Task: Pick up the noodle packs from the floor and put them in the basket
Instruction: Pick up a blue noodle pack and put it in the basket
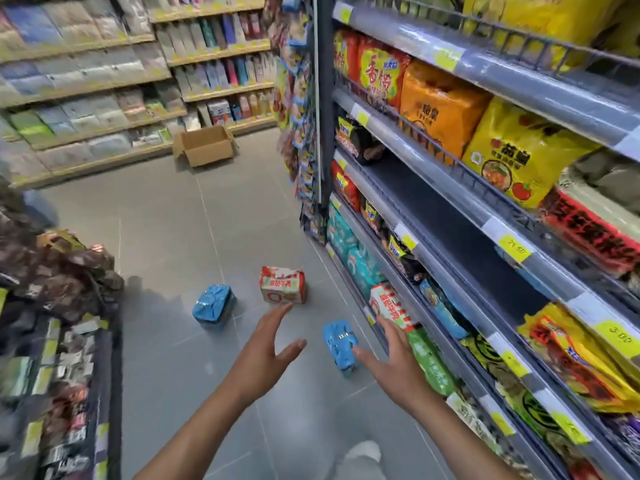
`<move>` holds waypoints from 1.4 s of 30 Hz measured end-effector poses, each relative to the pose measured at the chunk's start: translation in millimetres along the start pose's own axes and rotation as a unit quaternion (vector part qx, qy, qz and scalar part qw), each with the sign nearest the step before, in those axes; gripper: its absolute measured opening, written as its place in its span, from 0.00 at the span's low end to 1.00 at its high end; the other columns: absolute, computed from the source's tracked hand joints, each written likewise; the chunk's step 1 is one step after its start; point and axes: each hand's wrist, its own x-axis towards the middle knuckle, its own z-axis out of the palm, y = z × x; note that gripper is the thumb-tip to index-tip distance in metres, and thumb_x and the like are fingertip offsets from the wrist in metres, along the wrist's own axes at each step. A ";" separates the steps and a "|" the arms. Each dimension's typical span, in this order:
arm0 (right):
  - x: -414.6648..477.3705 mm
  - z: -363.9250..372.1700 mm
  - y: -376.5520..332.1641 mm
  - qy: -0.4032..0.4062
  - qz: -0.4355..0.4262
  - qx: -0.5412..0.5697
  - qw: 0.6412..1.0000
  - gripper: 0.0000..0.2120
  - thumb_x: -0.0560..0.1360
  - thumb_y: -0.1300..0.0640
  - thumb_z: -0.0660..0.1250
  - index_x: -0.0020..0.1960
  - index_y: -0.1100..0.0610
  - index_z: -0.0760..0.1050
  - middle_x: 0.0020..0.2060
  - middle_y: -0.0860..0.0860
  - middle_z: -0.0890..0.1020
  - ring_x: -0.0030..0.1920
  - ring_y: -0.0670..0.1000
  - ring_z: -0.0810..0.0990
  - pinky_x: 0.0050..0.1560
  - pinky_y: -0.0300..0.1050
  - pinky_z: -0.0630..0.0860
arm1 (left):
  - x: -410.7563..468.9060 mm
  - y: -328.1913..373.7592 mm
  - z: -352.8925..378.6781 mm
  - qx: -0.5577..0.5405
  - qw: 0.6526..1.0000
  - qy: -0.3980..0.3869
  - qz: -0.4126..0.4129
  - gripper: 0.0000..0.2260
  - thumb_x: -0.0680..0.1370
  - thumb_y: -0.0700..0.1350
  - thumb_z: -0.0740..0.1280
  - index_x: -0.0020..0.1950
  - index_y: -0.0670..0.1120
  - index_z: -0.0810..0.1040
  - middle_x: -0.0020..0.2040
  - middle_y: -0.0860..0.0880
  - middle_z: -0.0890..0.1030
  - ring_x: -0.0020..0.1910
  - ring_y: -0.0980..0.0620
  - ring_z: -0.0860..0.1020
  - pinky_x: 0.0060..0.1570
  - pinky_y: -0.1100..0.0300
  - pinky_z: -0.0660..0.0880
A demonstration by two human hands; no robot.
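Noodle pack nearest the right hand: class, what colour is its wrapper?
Blue, with a little pale print; the noodle pack shows best in the head view.

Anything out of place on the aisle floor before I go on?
Yes. Loose on the grey floor, off the shelves, lie a blue noodle pack, a red-and-white pack and a second blue pack near the right hand. An open cardboard box also stands in the aisle.
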 end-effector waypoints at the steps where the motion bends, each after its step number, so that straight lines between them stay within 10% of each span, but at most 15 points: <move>1: 16.3 0.9 0.1 0.001 0.011 0.004 1.000 0.40 0.74 0.40 0.72 0.80 0.48 0.60 0.78 0.46 0.61 0.78 0.48 0.60 0.77 0.46 0.59 | 16.1 -3.6 -2.0 0.007 1.000 -0.008 0.003 0.31 0.79 0.57 0.69 0.79 0.56 0.61 0.79 0.54 0.64 0.77 0.59 0.61 0.73 0.64 0.57; 14: 209.2 63.2 86.4 0.078 0.182 0.094 0.976 0.37 0.77 0.49 0.73 0.80 0.55 0.60 0.78 0.51 0.64 0.78 0.50 0.63 0.77 0.48 0.61 | 247.9 -104.1 46.4 0.084 0.988 -0.129 0.008 0.31 0.80 0.56 0.68 0.80 0.52 0.61 0.78 0.51 0.67 0.71 0.50 0.72 0.62 0.63 0.65; 25: 310.0 226.8 313.2 0.184 0.382 0.231 0.876 0.39 0.76 0.49 0.74 0.79 0.58 0.60 0.74 0.52 0.69 0.72 0.51 0.70 0.61 0.35 0.64 | 421.2 -292.9 263.2 0.130 0.951 -0.278 0.025 0.37 0.77 0.54 0.72 0.80 0.43 0.61 0.77 0.43 0.68 0.75 0.48 0.67 0.71 0.63 0.59; 29: 352.5 276.9 384.8 0.202 0.412 0.301 0.836 0.31 0.74 0.53 0.76 0.72 0.52 0.66 0.59 0.47 0.79 0.51 0.46 0.80 0.57 0.48 0.75 | 470.5 -358.0 347.3 0.137 0.942 -0.306 -0.015 0.41 0.76 0.56 0.73 0.81 0.44 0.58 0.79 0.44 0.65 0.77 0.47 0.65 0.74 0.56 0.61; 34: 395.3 326.3 458.8 0.222 0.453 0.387 0.772 0.39 0.72 0.44 0.76 0.76 0.53 0.61 0.59 0.48 0.73 0.55 0.53 0.75 0.55 0.57 0.76 | 513.2 -424.5 436.4 0.077 0.937 -0.320 -0.114 0.48 0.70 0.61 0.77 0.82 0.45 0.57 0.79 0.45 0.65 0.74 0.44 0.70 0.72 0.48 0.68; 39: 420.4 354.0 501.5 0.214 0.442 0.465 0.736 0.25 0.71 0.42 0.76 0.62 0.46 0.71 0.59 0.47 0.80 0.52 0.52 0.81 0.51 0.62 0.79 | 517.0 -449.5 482.0 -0.010 0.917 -0.366 -0.158 0.12 0.78 0.53 0.73 0.58 0.49 0.81 0.52 0.46 0.86 0.42 0.52 0.84 0.39 0.56 0.80; 42: 427.0 365.4 512.5 0.247 0.401 0.501 0.726 0.21 0.69 0.47 0.79 0.59 0.50 0.79 0.53 0.52 0.87 0.48 0.56 0.86 0.43 0.55 0.84 | 516.6 -458.6 489.9 -0.078 0.916 -0.355 -0.171 0.09 0.77 0.50 0.74 0.54 0.47 0.83 0.50 0.43 0.88 0.42 0.46 0.87 0.41 0.52 0.84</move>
